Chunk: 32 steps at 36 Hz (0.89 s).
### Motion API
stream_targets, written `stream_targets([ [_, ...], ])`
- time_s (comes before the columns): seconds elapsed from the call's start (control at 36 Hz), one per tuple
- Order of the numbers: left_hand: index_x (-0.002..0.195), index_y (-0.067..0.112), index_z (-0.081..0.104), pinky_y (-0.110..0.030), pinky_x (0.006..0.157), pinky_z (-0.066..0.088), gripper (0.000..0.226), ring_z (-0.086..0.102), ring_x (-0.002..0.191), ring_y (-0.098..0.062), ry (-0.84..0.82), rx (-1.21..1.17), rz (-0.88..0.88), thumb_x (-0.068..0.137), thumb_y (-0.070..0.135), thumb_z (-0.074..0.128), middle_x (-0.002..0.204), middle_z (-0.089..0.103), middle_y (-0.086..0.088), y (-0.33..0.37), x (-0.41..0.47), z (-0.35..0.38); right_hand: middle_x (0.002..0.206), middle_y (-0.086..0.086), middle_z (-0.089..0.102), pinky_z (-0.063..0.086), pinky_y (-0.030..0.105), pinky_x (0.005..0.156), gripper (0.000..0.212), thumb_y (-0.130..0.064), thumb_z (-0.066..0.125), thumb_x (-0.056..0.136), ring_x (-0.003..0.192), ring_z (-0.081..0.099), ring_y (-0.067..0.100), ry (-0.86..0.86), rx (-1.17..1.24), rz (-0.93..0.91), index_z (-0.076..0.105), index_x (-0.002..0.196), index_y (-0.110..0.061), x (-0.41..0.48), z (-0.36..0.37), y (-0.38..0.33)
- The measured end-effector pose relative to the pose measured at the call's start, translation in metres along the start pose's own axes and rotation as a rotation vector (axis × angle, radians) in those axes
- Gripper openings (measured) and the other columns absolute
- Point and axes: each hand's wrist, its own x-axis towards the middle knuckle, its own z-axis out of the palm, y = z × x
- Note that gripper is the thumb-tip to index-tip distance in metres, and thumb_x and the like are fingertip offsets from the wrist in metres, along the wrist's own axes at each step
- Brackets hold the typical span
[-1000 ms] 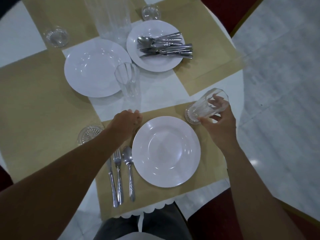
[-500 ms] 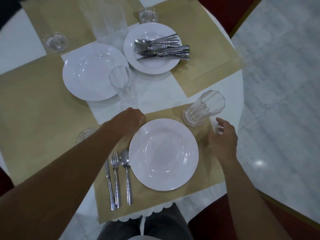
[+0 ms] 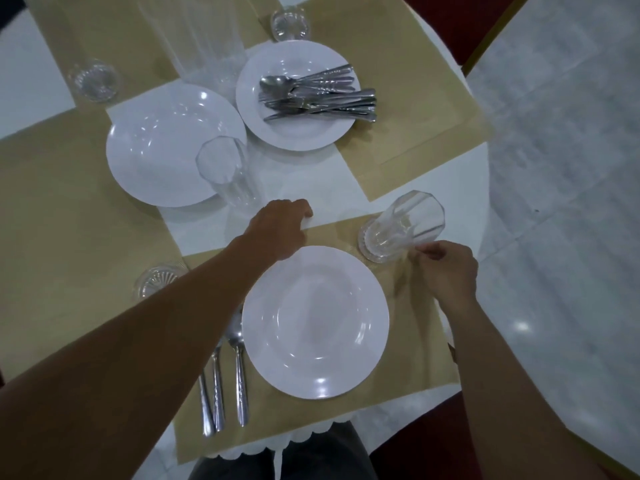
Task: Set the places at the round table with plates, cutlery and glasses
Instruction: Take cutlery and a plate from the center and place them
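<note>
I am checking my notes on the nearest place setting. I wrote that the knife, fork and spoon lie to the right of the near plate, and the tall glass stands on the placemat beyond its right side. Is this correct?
Not quite. In the head view the cutlery lies to the left of the near plate, partly under the left forearm. The tall glass does stand on the placemat beyond the plate's right side.

A round table (image 3: pixel 446 183) in a white cloth carried tan placemats (image 3: pixel 62 237). On them stood three white plates (image 3: pixel 315 322), one heaped with spare cutlery (image 3: pixel 318 95); clear glasses (image 3: pixel 401 226); and a knife, fork and spoon (image 3: pixel 221 386) beside the nearest plate.
</note>
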Motion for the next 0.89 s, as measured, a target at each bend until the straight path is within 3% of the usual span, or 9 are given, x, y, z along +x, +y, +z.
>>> stream_targets([
  [0.17,0.103,0.023,0.063,-0.034,0.087,0.044,0.02,0.056,0.102,-0.026,0.055,0.075,-0.003,0.085,0.032,0.069,0.105,0.06,-0.004,0.006,0.007,0.007,0.076,-0.017,0.071,0.041,0.014,0.057,0.01,-0.026,0.077,0.084,0.072,0.063,-0.005,-0.041,0.009,-0.012,0.075,0.077,-0.033,0.01,-0.001,-0.001],
  [0.39,0.099,0.018,0.063,-0.031,0.075,0.044,0.01,0.057,0.095,-0.025,0.076,0.145,-0.016,0.09,0.024,0.062,0.098,0.057,-0.004,0.007,0.018,0.01,0.071,-0.019,0.07,0.04,0.011,0.057,0.009,-0.027,0.079,0.082,0.066,0.062,-0.013,-0.044,0.032,-0.06,0.075,0.076,-0.033,0.026,0.002,-0.012],
  [0.5,0.104,0.015,0.063,-0.034,0.074,0.044,0.018,0.059,0.094,-0.029,0.08,0.216,-0.03,0.087,0.013,0.056,0.09,0.053,-0.005,0.009,0.022,0.008,0.071,-0.021,0.07,0.041,0.008,0.059,0.007,-0.029,0.078,0.081,0.066,0.062,-0.013,-0.043,0.025,-0.088,0.076,0.078,-0.034,0.036,0.003,-0.021],
  [0.72,0.104,0.012,0.059,-0.032,0.073,0.036,0.014,0.056,0.099,-0.029,0.129,0.176,-0.049,0.09,0.014,0.057,0.101,0.058,-0.009,0.015,0.035,0.003,0.08,-0.016,0.074,0.045,0.013,0.065,0.009,-0.027,0.078,0.082,0.079,0.066,-0.004,-0.042,0.025,-0.111,0.081,0.091,-0.026,0.055,0.003,-0.035],
  [0.89,0.108,0.009,0.058,-0.031,0.074,0.036,0.015,0.056,0.103,-0.03,0.163,0.183,-0.06,0.093,0.013,0.056,0.108,0.057,-0.011,0.019,0.042,0.0,0.071,-0.025,0.064,0.041,0.011,0.061,0.008,-0.027,0.079,0.083,0.07,0.058,-0.01,-0.01,0.005,-0.113,0.081,0.09,-0.027,0.07,0.005,-0.045],
])
